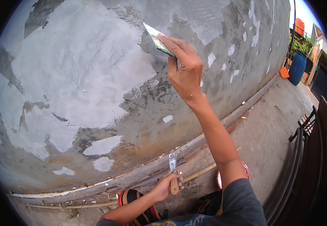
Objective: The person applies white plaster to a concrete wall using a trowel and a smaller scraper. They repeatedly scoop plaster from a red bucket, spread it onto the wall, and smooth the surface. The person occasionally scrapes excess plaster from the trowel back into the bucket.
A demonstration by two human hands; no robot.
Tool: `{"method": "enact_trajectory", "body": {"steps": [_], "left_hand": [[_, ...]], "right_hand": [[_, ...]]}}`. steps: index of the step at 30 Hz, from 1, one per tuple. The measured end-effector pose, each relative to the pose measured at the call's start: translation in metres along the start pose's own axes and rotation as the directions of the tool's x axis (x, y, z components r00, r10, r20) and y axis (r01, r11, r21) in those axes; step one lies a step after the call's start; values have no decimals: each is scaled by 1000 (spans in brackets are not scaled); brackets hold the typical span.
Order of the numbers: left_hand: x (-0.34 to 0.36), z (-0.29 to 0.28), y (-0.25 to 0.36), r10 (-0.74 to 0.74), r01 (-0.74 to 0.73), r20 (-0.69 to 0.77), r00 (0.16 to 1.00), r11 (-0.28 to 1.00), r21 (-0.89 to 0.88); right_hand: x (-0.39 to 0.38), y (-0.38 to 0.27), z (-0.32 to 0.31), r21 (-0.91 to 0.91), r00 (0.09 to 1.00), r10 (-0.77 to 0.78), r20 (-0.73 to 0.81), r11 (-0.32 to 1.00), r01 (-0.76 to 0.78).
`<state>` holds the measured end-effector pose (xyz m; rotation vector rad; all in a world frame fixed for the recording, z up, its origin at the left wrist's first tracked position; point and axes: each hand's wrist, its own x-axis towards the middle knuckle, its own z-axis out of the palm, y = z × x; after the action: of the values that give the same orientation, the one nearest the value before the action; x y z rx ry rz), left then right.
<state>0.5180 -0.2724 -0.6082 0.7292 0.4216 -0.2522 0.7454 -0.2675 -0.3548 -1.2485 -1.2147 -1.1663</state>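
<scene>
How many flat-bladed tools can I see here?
2. A wide scraper is in the right hand, up by the wall; a narrow putty knife is in the left hand, lower down. Any others would be hidden.

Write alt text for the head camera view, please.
A person's right hand holds a flat scraper up at a grey wall patched with white, while the left hand holds a wood-handled putty knife lower down. A blue barrel stands at upper right.

Scraper's wooden handle [175, 186] partly hidden by the left fingers [172, 176]
</scene>
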Motion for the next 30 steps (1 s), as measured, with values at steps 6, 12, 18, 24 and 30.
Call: {"method": "enact_trajectory", "body": {"steps": [6, 12, 18, 24, 30], "left_hand": [[-5, 6, 4, -19, 18, -13, 1000, 999, -29], [-2, -2, 3, -4, 3, -9, 1000, 1000, -9], [-8, 1, 3, 12, -12, 36, 999, 1000, 5], [-15, -3, 6, 17, -17, 12, 1000, 999, -47], [-5, 2, 2, 32, -29, 55, 998, 999, -45]], "right_hand": [[-43, -4, 54, -48, 1000, 0, 27, 999, 1], [-90, -18, 23, 47, 951, 27, 307, 998, -43], [55, 22, -20, -87, 981, -111, 160, 988, 126], [14, 9, 7, -156, 951, -184, 248, 961, 227], [-69, 0, -8, -163, 887, -109, 449, 966, 201]]}}
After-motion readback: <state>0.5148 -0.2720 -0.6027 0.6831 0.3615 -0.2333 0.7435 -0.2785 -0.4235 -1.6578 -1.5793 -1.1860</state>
